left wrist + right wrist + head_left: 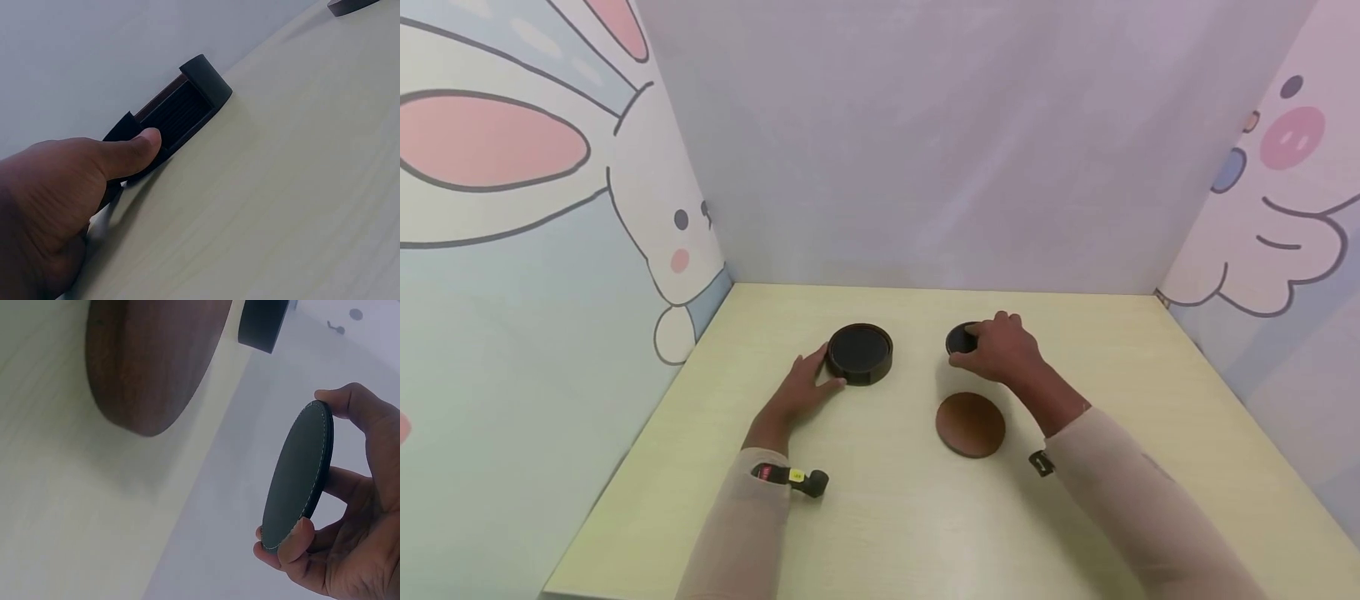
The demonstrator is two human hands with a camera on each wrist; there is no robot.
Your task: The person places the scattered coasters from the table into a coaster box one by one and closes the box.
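My left hand [802, 388] grips the side of a round black coaster holder [860, 350] on the table. Its thumb lies at the edge of the holder's front opening, where a stack of thin dark layers [178, 115] shows in the left wrist view. To the right, my right hand [1000, 348] holds a round black coaster [297, 475] by its rim, thumb on one side and fingers spread along the other. Pale stitching runs round the coaster's edge, and it is tilted in the right wrist view. A brown wooden-looking disc [970, 425] lies nearer me, below the right hand.
The light wood table [880, 517] meets a plain pale wall [925, 150] at the back. Side walls with cartoon animals stand left [512, 333] and right [1300, 275]. A dark strap with a small camera [808, 481] sits on the left sleeve.
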